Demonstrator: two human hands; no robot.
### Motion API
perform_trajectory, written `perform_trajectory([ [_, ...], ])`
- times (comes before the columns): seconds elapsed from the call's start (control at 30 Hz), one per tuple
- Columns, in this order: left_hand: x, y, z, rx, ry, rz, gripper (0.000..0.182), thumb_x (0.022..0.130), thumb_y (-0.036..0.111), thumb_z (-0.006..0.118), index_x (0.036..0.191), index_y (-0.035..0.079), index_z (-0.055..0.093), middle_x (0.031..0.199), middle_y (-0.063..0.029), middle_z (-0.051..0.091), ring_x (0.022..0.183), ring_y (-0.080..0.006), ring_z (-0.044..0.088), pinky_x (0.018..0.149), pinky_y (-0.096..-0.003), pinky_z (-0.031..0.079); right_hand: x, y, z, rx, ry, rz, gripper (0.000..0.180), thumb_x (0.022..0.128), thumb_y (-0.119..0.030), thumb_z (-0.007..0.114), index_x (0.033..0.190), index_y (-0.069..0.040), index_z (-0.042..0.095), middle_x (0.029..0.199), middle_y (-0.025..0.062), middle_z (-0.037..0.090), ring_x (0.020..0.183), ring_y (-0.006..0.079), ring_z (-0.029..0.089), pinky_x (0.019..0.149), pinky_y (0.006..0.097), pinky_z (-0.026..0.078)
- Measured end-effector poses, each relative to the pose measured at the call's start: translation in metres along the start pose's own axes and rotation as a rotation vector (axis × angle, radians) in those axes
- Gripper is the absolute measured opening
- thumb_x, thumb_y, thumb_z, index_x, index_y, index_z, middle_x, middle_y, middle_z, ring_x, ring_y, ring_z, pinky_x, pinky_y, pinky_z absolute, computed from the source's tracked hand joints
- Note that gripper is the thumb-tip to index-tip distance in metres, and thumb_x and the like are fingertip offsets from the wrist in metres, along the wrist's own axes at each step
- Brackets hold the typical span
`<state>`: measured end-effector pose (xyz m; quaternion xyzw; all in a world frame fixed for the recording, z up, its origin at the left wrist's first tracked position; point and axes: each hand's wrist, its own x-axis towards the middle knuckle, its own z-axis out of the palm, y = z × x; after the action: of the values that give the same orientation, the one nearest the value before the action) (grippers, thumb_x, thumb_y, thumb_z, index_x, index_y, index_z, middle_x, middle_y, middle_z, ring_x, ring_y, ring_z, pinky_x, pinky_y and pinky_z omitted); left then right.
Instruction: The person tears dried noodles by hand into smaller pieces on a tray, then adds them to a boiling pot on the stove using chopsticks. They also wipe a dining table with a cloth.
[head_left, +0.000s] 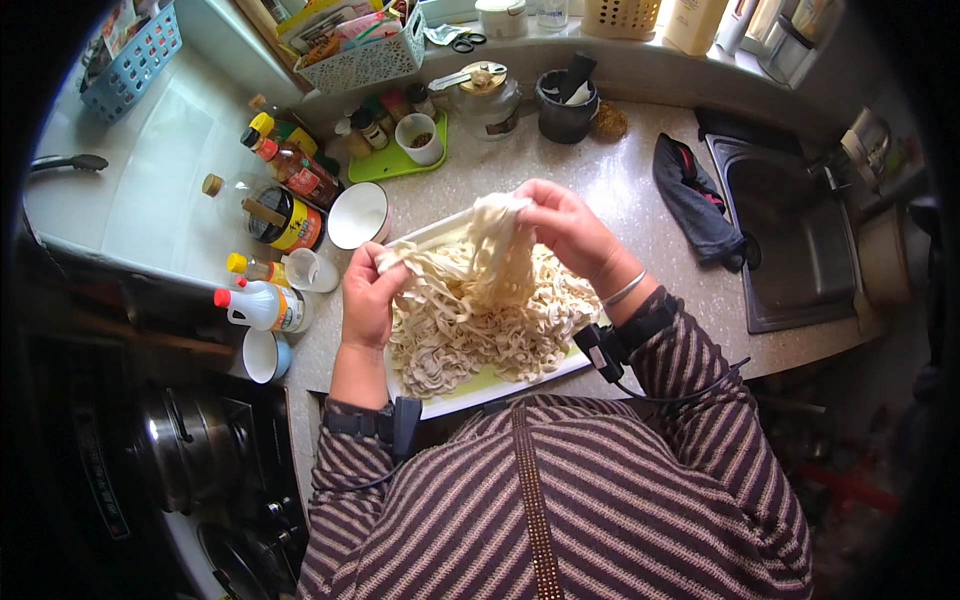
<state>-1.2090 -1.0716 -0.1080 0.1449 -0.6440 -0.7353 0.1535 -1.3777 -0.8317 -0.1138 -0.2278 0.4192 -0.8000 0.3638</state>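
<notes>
A large heap of pale flat noodles (487, 330) covers most of a white rectangular tray (442, 405), whose bottom shows yellow-green near the lower rim. My left hand (371, 292) pinches a bunch of the strands between thumb and fingers over the tray's left side. Higher up, my right hand (562, 225) grips another part of the strands above the heap, and they hang down from it in a loose curtain onto the rest. Strands sag between both hands.
Left of the tray stand a white bowl (358, 216), a plastic cup (311, 271), sauce bottles (300, 176) and another bowl (264, 356). Behind are a green tray (397, 165) with spice jars, a glass jar (487, 112) and a dark pot (567, 120). A dark cloth (690, 202) lies beside the sink (795, 232) at right.
</notes>
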Motion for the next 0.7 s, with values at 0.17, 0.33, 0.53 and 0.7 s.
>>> perform_trajectory([
  [0.17,0.005,-0.024,-0.012,0.291,0.032,-0.09,0.03,0.085,0.004,0.068,0.112,0.004,0.055,0.099,-0.0052,0.063,0.091,-0.0107,0.06,0.079,-0.0266,0.048,-0.008,0.008,-0.018,-0.722,0.309,0.148,0.023,0.09,-0.017,0.064,0.104,0.001,0.062,0.098,0.0068,0.066,0.085,0.0138,0.064,0.073,0.0266,0.053],
  [0.33,-0.005,-0.049,-0.037,0.921,0.096,-0.088,0.066,0.08,0.037,0.075,0.127,-0.003,0.052,0.121,-0.0207,0.059,0.112,-0.0298,0.057,0.093,-0.0381,0.047,-0.047,0.013,-0.042,-1.014,0.321,0.27,0.051,0.09,-0.023,0.065,0.129,0.008,0.052,0.12,0.0236,0.063,0.11,0.0297,0.064,0.09,0.0351,0.054],
  [0.53,-0.028,-0.065,-0.019,1.229,-0.051,-0.214,0.082,0.073,0.057,0.076,0.119,-0.009,0.058,0.123,-0.0263,0.048,0.116,-0.0384,0.049,0.103,-0.0419,0.041,-0.082,0.047,-0.018,-1.235,0.38,0.297,0.083,0.076,-0.043,0.078,0.133,0.008,0.047,0.123,0.0281,0.06,0.113,0.037,0.061,0.097,0.0402,0.048],
  [0.7,-0.032,-0.049,0.006,0.303,-0.068,-0.295,0.044,0.076,0.008,0.078,0.115,-0.004,0.061,0.103,-0.0126,0.069,0.091,-0.02,0.066,0.081,-0.0306,0.053,-0.066,0.051,0.014,-0.718,0.364,0.516,0.07,0.076,-0.021,0.08,0.129,0.011,0.049,0.116,0.0204,0.063,0.104,0.0277,0.062,0.09,0.0349,0.051],
])
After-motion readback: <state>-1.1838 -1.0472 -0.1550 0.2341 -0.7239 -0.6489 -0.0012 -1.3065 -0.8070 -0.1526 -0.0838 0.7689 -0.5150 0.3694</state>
